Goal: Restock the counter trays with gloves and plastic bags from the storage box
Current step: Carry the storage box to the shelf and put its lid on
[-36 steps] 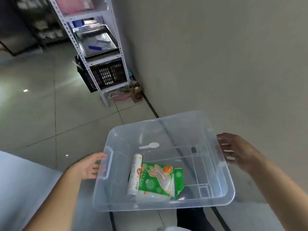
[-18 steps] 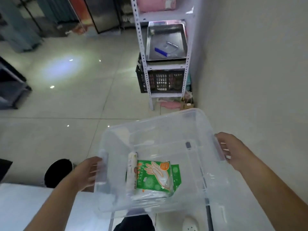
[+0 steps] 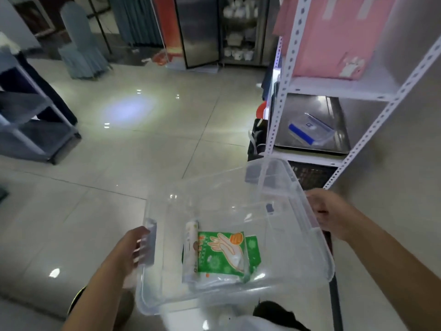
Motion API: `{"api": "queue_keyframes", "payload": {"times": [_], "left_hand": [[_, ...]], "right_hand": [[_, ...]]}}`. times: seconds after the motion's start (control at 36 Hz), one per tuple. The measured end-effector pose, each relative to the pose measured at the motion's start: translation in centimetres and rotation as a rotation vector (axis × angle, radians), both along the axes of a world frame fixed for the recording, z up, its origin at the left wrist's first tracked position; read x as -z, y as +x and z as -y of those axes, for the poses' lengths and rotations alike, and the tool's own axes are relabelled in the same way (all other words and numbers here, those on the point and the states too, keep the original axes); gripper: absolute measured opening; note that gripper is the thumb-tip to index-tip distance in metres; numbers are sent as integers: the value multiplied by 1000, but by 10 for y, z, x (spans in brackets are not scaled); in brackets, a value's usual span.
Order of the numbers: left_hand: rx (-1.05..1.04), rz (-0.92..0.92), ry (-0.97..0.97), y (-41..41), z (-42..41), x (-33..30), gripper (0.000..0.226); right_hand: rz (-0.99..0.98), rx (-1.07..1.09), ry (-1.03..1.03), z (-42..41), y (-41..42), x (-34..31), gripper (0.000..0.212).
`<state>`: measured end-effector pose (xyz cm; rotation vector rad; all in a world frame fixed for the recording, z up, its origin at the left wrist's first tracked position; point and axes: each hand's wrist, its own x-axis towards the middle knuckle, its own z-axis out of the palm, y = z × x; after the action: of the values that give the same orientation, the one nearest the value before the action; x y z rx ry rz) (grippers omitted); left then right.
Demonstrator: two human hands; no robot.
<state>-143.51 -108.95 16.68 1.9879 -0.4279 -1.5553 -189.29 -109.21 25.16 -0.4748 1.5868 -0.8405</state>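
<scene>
I carry a clear plastic storage box (image 3: 281,235) in front of me above the tiled floor. My left hand (image 3: 130,247) grips its left handle, and my right hand (image 3: 327,211) grips its right rim. Inside the box, toward the near left, lies a green pack of gloves (image 3: 224,252) printed with a hand picture. A white roll of plastic bags (image 3: 191,244) lies along the pack's left side.
A white metal shelf rack (image 3: 284,91) stands close ahead on the right against the wall, holding a steel tray (image 3: 310,144) with a clear bag, pink items above and a black crate (image 3: 312,175) below. A grey cart (image 3: 35,130) stands at far left. Open tiled floor lies between.
The view has swung left and come closer to the shelf rack. The box stays held in both hands, its contents in the same spot.
</scene>
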Motion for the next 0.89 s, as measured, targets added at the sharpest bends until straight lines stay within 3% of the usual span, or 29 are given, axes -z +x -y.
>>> {"api": "queue_keyframes", "payload": {"times": [0.14, 0.25, 0.47, 0.56, 0.67, 0.78, 0.89], "left_hand": [[17, -6, -32, 29, 114, -4, 11], [42, 6, 23, 49, 212, 1, 15], [-33, 118, 78, 70, 407, -13, 11], [-30, 119, 59, 77, 476, -24, 13], [-71, 122, 1, 77, 561, -28, 19], [-107, 85, -23, 74, 648, -21, 21], [-48, 56, -6, 69, 754, -8, 14]], "right_hand": [[-35, 32, 48, 103, 17, 2, 11], [-55, -59, 28, 193, 26, 14, 34], [19, -41, 34, 417, 57, 37, 25], [42, -10, 50, 488, 64, 44, 20], [27, 9, 79, 573, 70, 51, 31], [52, 45, 92, 658, 71, 51, 13], [33, 113, 117, 745, 62, 56, 15]]}}
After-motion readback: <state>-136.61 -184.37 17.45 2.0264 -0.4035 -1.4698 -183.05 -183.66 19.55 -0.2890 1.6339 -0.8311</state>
